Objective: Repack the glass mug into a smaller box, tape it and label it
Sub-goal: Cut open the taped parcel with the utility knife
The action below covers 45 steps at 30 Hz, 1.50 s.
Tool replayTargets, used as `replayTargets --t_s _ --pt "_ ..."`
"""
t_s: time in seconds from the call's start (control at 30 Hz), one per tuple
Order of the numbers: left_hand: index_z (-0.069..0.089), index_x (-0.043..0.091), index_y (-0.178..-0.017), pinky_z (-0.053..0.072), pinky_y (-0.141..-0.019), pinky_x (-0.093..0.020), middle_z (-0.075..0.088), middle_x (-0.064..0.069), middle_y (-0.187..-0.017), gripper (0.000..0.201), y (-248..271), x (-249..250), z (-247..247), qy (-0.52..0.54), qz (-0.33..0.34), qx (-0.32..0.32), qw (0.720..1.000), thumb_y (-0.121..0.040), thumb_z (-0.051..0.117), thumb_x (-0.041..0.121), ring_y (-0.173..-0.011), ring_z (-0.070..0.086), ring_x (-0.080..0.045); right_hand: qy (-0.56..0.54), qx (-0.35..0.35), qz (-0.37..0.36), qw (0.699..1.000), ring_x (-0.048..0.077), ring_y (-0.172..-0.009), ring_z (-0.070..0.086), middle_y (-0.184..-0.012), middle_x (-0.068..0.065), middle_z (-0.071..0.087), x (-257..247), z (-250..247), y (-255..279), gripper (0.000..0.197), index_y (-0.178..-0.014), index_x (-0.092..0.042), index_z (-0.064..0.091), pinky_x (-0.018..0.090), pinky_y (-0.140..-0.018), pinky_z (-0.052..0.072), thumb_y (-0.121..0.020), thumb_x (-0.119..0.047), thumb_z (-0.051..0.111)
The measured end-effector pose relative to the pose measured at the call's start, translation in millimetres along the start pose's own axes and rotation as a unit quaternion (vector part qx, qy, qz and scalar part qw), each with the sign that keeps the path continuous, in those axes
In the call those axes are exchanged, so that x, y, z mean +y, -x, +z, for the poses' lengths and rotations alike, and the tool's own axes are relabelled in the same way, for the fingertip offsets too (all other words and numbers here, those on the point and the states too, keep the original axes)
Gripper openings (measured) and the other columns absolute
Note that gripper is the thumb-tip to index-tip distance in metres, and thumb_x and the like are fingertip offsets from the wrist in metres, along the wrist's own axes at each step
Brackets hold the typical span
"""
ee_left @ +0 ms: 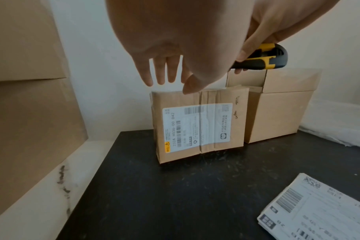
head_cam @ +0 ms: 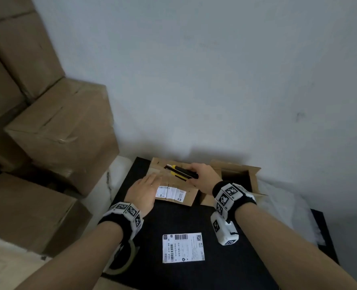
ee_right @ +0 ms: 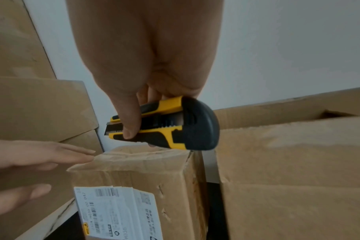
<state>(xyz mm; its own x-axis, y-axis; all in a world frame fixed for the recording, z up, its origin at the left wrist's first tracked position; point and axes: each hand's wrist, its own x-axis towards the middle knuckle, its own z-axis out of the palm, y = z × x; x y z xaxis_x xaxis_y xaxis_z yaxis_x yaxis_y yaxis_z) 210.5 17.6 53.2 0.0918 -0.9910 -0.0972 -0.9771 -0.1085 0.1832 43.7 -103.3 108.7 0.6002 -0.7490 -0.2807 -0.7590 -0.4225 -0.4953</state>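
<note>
Right hand [head_cam: 202, 176] grips a utility knife [head_cam: 181, 171] above the taped box [ee_left: 199, 123] (frame centre); left hand [head_cam: 143, 192] hovers, fingers straight

Stockroom packing corner: stacked cardboard cartons [head_cam: 47, 132], shipping label [head_cam: 183, 248].

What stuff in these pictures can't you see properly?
- Glass mug: not seen in any view; the taped box is closed.
- Open box inside: dark in head view.
- Loose label text: too small and blurred.
- Tape roll: half hidden by the left forearm in head view.
</note>
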Motion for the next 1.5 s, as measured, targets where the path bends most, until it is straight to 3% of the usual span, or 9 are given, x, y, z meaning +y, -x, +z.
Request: replayTargets --t_s 0.13,0.27,0.37,0.47,0.57,0.67,1.0,1.2,1.5 --pt "0.021 0.015 -0.148 0.016 -0.118 -0.029 0.018 -0.002 -0.156 0.064 -8 -16 6 -0.005 0.042 -0.001 0.999 -0.091 0.049 0.004 -0.143 0.018 -0.016 0.028 -0.017 0.012 0.999 0.02 -0.099 0.061 -0.112 0.004 0.065 -14 4 -14 0.033 -0.118 -0.017 0.059 0.03 -0.084 0.05 -0.085 -0.015 0.063" --pt "0.035 0.01 -0.142 0.03 -0.113 -0.033 0.033 -0.007 -0.149 0.057 -11 -25 9 -0.017 0.08 0.008 0.997 -0.088 0.054 0.007 -0.136 0.034 -0.02 0.053 -0.033 0.042 0.997 0.022 -0.09 0.061 -0.107 0.005 0.064 -23 12 -24 0.025 -0.112 -0.019 0.052 0.029 -0.076 0.048 -0.088 -0.018 0.057" --pt "0.066 0.005 -0.112 0.056 -0.083 -0.032 0.065 -0.011 -0.115 0.063 -10 -30 14 -0.023 0.094 0.022 0.995 -0.052 0.086 0.004 -0.102 0.065 -0.022 0.071 -0.05 0.042 0.995 0.025 -0.089 0.062 -0.107 0.007 0.064 -30 18 -29 0.023 -0.113 -0.019 0.047 0.036 -0.08 0.051 -0.091 -0.018 0.053" --pt "0.073 0.007 -0.093 0.058 -0.065 -0.029 0.071 -0.008 -0.097 0.069 -9 -35 22 -0.009 0.091 0.039 0.995 -0.027 0.092 0.004 -0.084 0.07 -0.019 0.107 -0.055 0.024 0.992 0.025 -0.093 0.062 -0.11 0.005 0.065 -37 20 -33 0.026 -0.119 -0.021 0.049 0.039 -0.085 0.052 -0.093 -0.019 0.051" --pt "0.07 0.005 -0.105 0.056 -0.075 -0.029 0.068 -0.01 -0.109 0.069 -5 -30 18 0.019 0.087 0.04 0.995 -0.038 0.09 0.002 -0.097 0.068 -0.02 0.154 -0.059 -0.003 0.986 0.027 -0.094 0.062 -0.11 0.005 0.064 -46 22 -35 0.028 -0.123 -0.022 0.049 0.039 -0.084 0.051 -0.094 -0.019 0.048" --pt "0.045 0.004 -0.136 0.039 -0.105 -0.032 0.044 -0.011 -0.143 0.063 -2 -29 18 0.026 0.078 0.012 0.997 -0.077 0.066 -0.003 -0.131 0.043 -0.023 0.196 -0.057 -0.024 0.979 0.028 -0.094 0.062 -0.11 0.006 0.064 -54 23 -37 0.027 -0.124 -0.019 0.048 0.036 -0.08 0.049 -0.096 -0.02 0.045" --pt "0.069 0.009 -0.111 0.054 -0.081 -0.025 0.067 -0.006 -0.114 0.072 8 -30 20 0.021 0.069 0.015 0.997 -0.042 0.089 0.003 -0.105 0.065 -0.018 0.237 -0.057 -0.038 0.969 0.027 -0.095 0.063 -0.111 0.005 0.065 -58 29 -40 0.034 -0.131 -0.023 0.047 0.034 -0.079 0.049 -0.097 -0.017 0.044" --pt "0.03 0.01 -0.146 0.032 -0.109 -0.029 0.028 -0.006 -0.152 0.063 11 -28 14 0.054 0.071 -0.003 0.996 -0.088 0.052 -0.001 -0.141 0.025 -0.018 0.252 -0.061 -0.061 0.964 0.025 -0.097 0.063 -0.112 0.004 0.065 -57 24 -37 0.036 -0.134 -0.024 0.046 0.031 -0.079 0.047 -0.098 -0.024 0.047" --pt "0.025 0.014 -0.147 0.033 -0.108 -0.026 0.023 -0.001 -0.153 0.063 8 -29 15 0.059 0.067 0.006 0.996 -0.091 0.049 0.002 -0.14 0.023 -0.014 0.296 -0.059 -0.033 0.953 0.025 -0.086 0.063 -0.102 0.001 0.066 -40 29 -39 0.04 -0.131 -0.033 0.045 0.03 -0.069 0.047 -0.093 -0.023 0.052"
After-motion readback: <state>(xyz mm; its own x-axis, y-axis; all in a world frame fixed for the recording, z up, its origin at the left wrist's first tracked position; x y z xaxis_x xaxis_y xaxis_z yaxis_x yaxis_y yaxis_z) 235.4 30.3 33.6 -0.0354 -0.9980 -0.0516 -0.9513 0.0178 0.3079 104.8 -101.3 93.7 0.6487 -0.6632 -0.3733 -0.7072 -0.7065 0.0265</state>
